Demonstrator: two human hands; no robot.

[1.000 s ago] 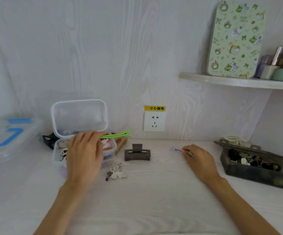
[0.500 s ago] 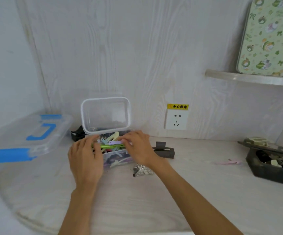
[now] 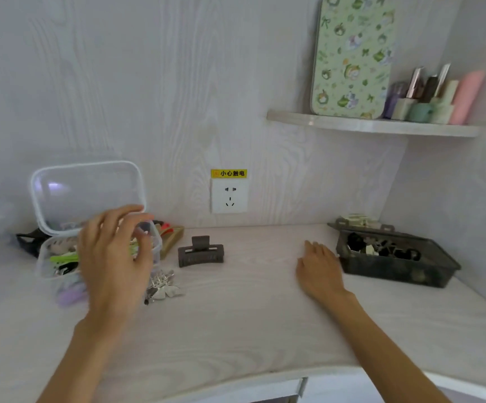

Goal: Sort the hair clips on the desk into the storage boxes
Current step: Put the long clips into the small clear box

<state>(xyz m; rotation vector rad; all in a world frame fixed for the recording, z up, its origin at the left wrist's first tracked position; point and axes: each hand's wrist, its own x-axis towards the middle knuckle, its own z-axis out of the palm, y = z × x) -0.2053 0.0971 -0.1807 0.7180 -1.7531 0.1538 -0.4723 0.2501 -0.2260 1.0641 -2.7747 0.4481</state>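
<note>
A: On the desk we have two boxes: the clear box at the left with its lid up, and the dark box at the right.

B: Where are our hands?

A: Our left hand hovers in front of the clear box, fingers loosely spread, holding nothing we can see. Our right hand lies flat on the desk just beside the dark box, fingers straight and together.

B: And the clips?

A: A grey claw clip stands on the desk between the boxes, nearer the clear one. A silver bunch lies in front of it, by our left hand, and a purple clip, blurred, lies before the clear box. A green clip rests inside the clear box among others; dark clips fill the dark box.
</note>
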